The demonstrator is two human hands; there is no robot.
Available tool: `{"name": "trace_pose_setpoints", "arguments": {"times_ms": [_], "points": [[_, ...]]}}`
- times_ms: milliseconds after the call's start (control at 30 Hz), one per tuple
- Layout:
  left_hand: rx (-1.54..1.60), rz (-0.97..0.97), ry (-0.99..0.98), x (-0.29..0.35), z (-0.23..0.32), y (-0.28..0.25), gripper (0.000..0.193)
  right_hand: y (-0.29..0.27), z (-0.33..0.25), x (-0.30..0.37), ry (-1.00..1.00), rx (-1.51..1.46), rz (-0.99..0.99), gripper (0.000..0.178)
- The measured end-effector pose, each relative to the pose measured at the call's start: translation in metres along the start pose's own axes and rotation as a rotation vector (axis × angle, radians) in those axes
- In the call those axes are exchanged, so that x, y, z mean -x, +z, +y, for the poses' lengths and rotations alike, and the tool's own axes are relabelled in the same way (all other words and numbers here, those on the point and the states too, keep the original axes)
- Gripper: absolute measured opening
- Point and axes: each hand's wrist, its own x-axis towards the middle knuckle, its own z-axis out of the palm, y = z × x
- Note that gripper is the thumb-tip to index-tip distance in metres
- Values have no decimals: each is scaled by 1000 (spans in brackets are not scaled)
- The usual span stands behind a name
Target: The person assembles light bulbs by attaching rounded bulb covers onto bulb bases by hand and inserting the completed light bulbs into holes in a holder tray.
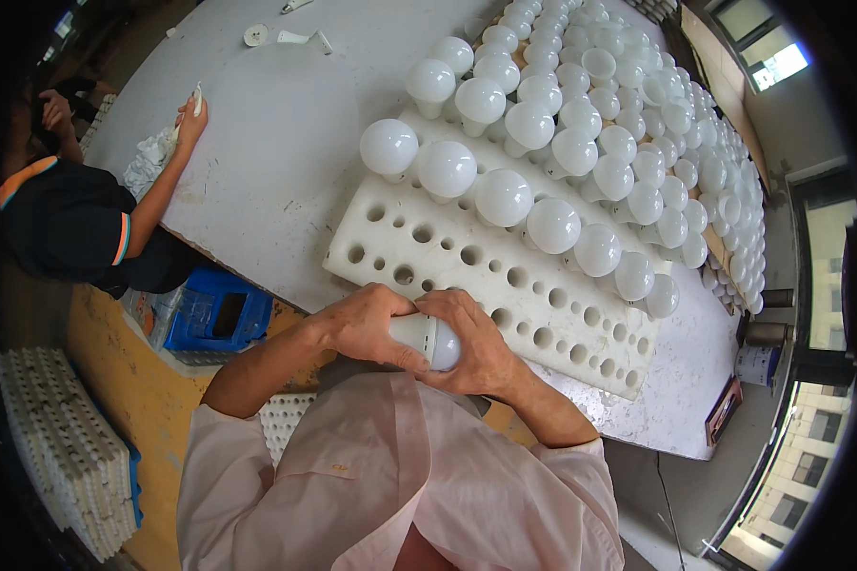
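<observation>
Both my hands are closed around one white light bulb [414,335], held sideways in front of my shirt at the table's near edge. My left hand [369,328] grips the bulb's opaque body, while my right hand [473,347] wraps its rounded frosted dome. The bulb's base end is hidden by my left hand. Just beyond my hands lies a white foam tray [448,249] with rows of round holes. Its nearer rows hold no bulbs; a row of upright bulbs [505,197] stands along its farther side.
Many more upright bulbs [614,176] crowd the grey table [286,143] at the far right. At the left, a co-worker's hand [191,119] holds something white. A blue plastic crate [221,309] and stacked foam trays [62,447] stand at lower left. Small white parts [256,36] lie at the back.
</observation>
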Motion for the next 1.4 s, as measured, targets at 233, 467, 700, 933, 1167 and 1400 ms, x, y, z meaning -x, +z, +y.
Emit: {"name": "trace_pose_setpoints", "arguments": {"times_ms": [233, 467, 700, 933, 1167, 1400], "points": [[-197, -81, 174, 18, 22, 21, 57, 14, -17, 17, -369, -31, 239, 47], [-216, -24, 185, 29, 41, 46, 51, 11, -25, 32, -488, 0, 297, 44], [224, -78, 96, -15, 22, 39, 51, 8, 1, 45, -114, 70, 443, 73], [233, 178, 73, -10, 2, 35, 44, -12, 13, 68, 119, -193, 635, 80], [274, 848, 317, 11, -60, 8, 25, -137, 15, 176, 399, 688, 1236, 74], [71, 1335, 272, -8, -95, -17, 34, -212, 71, 190, 814, 701, 766, 78]]}}
